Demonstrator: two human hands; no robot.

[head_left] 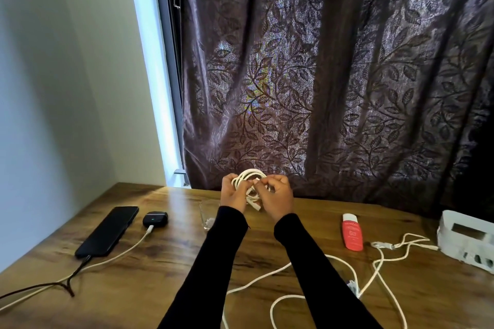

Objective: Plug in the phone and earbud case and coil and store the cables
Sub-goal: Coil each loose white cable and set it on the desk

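Note:
A white cable wound into a coil [250,176] is held up above the wooden table [165,262]. My left hand [232,193] grips its left side and my right hand [276,196] pinches a strand at its right, with the two plug ends hanging below between the hands. At the left lies a black phone [108,231] with a dark cable in its near end. Beside it the black earbud case [155,218] shows a green light and has a white cable [125,250] plugged in.
A clear glass [209,215] stands just left of my left wrist. Loose white cables [374,272] sprawl across the right near side. A red tube [352,232] and a white box [467,239] sit at the right. Dark curtains hang behind the table.

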